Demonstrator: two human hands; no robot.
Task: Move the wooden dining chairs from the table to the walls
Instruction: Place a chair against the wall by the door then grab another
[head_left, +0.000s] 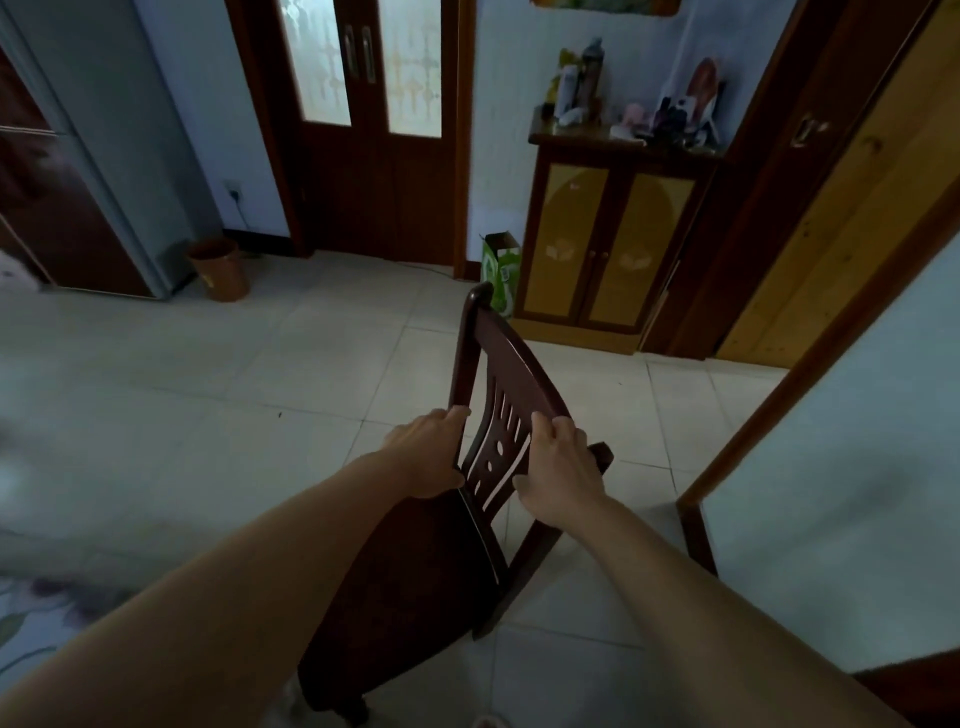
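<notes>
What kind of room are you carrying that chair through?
Likely a home's dining or living area: pale tiled floor, a wooden cabinet crowded with bottles, and frosted-glass double doors. Both hands grip the chair.

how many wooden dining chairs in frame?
1: the wooden dining chair, centre frame, gripped at its backrest by the left hand and right hand. Others may be out of view.

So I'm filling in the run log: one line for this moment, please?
phase: carrying | chair: tilted | left hand: gripping backrest | right hand: gripping backrest | ahead: cabinet
</notes>
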